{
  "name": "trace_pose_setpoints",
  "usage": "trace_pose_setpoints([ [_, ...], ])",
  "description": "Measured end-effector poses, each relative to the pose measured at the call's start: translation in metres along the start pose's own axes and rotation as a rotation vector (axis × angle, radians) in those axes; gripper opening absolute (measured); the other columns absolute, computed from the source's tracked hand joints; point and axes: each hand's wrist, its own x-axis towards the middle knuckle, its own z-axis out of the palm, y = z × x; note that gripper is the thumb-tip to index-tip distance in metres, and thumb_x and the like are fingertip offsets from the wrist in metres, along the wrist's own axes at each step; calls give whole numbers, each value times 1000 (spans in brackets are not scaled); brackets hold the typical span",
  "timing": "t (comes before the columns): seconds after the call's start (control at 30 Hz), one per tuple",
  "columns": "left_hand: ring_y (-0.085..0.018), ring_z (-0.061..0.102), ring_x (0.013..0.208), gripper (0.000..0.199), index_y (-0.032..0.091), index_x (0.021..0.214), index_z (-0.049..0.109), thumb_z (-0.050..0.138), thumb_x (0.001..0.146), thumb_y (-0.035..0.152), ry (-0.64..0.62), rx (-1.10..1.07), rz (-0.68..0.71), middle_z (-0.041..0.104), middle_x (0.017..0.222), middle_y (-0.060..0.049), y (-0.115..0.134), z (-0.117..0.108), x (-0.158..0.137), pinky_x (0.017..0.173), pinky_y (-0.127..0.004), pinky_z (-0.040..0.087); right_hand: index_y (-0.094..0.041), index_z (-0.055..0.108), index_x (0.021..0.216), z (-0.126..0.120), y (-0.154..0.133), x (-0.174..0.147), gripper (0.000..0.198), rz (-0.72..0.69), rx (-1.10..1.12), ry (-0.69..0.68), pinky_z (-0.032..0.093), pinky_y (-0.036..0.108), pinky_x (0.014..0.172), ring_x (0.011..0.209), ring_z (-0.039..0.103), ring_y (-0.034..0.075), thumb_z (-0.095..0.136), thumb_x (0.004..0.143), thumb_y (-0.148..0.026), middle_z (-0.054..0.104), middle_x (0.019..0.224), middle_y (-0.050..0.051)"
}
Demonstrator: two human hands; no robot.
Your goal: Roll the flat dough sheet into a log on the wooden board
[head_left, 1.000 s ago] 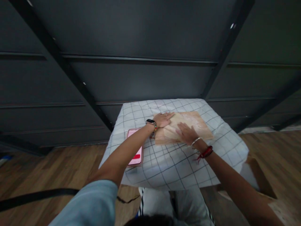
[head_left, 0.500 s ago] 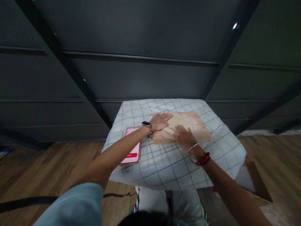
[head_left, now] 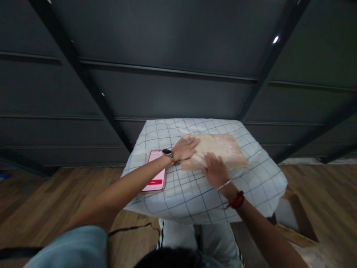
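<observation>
A pale wooden board (head_left: 242,160) lies on the table, dusted with white powder on its right half. On it is a thin, flat cream-coloured sheet (head_left: 205,146), perhaps dough; its outline is hard to make out. My left hand (head_left: 185,148) rests palm down across the left end of the board, fingers stretched over the sheet. At the near edge, my right hand (head_left: 215,170) lies with its fingers extended over the board and its palm towards me. Neither hand is wrapped around anything. The hands cover part of the sheet.
A phone (head_left: 156,174) with a lit pink screen lies left of the board, partly under my left forearm. A white checked cloth (head_left: 189,201) covers the small table. Dark panelling (head_left: 173,96) rises behind it. An open cardboard box (head_left: 298,216) sits on the floor at right.
My right hand has slid back towards me and slightly left along the board. My left hand has shifted a little left and remains flat. The view has moved slightly.
</observation>
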Motion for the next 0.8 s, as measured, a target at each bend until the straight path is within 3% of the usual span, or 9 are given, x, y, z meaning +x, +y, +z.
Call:
trace_pose_setpoints([
  [0.13,-22,13,142,61,25,149,13,26,90,34,5,27,-23,17,155,-3,-5,9,-9,113,-45,11,-5,44,135,3,-7,-8,51,-4,-7,3,24,49,109,135,31,28,32,96,-36,41,143,19],
  [0.3,-26,18,141,64,22,149,14,29,88,32,-16,20,-147,21,154,-8,-3,5,36,110,-50,18,-17,51,130,-5,34,34,40,11,-10,-153,29,53,105,129,41,25,30,96,-24,51,135,15],
  [0.43,-27,18,141,67,22,149,8,30,87,31,1,11,-174,22,153,-10,-1,-4,58,108,-54,20,-20,54,127,-6,49,49,42,16,7,-231,34,53,103,130,40,23,29,94,-15,48,139,12],
  [0.67,-26,16,141,62,28,148,20,33,88,33,-37,25,-26,21,154,-4,-10,4,28,112,-48,13,-16,44,138,2,15,21,47,80,72,-92,33,49,105,133,36,24,26,97,-29,42,143,12],
  [0.8,-25,13,142,64,22,149,15,30,88,31,-44,28,-75,17,155,-7,-6,-2,39,111,-51,13,-17,47,136,-6,29,35,46,131,94,-185,36,50,102,132,38,24,24,97,-22,45,142,12],
])
